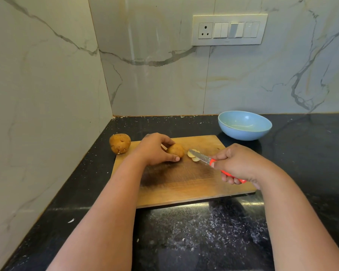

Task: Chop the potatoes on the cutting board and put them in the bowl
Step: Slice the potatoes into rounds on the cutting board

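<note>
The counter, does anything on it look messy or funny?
A little. Pale crumbs and specks are scattered over the black counter. The whole potato sits half off the cutting board at its far left corner. The blue bowl is empty.

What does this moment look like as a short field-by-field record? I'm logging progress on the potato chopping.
left hand: holds the partly cut potato on the wooden cutting board
right hand: grips the orange-handled knife, blade tip by the slices
cut slices: a few, on the board beside the held potato
whole potato: uncut, at the board's far-left corner
blue bowl: on the black counter behind the board, no potato visible inside
stage: slicing under way, nothing moved to the bowl yet
</note>
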The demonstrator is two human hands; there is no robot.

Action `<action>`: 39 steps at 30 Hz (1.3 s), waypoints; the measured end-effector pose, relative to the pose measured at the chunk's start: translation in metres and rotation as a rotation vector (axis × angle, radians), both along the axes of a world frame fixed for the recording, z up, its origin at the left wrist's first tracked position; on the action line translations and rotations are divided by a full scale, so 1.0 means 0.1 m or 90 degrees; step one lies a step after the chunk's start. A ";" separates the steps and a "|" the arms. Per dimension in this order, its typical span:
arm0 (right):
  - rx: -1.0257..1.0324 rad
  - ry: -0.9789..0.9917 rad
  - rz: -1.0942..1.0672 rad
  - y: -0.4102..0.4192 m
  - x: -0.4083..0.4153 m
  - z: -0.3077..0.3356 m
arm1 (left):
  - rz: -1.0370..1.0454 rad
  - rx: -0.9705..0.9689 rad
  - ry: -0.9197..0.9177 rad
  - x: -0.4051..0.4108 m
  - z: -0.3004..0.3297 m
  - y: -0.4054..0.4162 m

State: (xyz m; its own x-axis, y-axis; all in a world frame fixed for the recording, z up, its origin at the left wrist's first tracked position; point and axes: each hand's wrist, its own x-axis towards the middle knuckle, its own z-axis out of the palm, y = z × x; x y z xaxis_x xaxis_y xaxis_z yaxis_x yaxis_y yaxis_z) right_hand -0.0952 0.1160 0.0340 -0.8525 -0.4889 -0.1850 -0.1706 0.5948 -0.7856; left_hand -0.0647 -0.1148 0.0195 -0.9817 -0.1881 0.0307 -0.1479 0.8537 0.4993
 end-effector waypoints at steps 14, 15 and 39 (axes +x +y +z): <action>0.035 0.189 0.008 -0.21 0.12 -0.07 | 0.003 -0.011 0.039 -0.07 -0.09 0.13; 0.046 0.200 0.011 -0.23 0.14 -0.08 | 0.004 -0.012 0.038 -0.08 -0.09 0.13; 0.197 0.269 0.019 -0.59 0.17 -0.05 | 0.025 0.026 0.039 -0.09 -0.05 0.11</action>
State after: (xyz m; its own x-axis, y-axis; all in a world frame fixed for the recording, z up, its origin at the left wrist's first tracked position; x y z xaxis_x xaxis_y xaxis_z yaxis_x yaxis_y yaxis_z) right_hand -0.0782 0.0575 0.0290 -0.8706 -0.4910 0.0318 -0.4549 0.7784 -0.4326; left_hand -0.0739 -0.1034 0.0144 -0.9699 -0.2292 0.0821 -0.1493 0.8262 0.5432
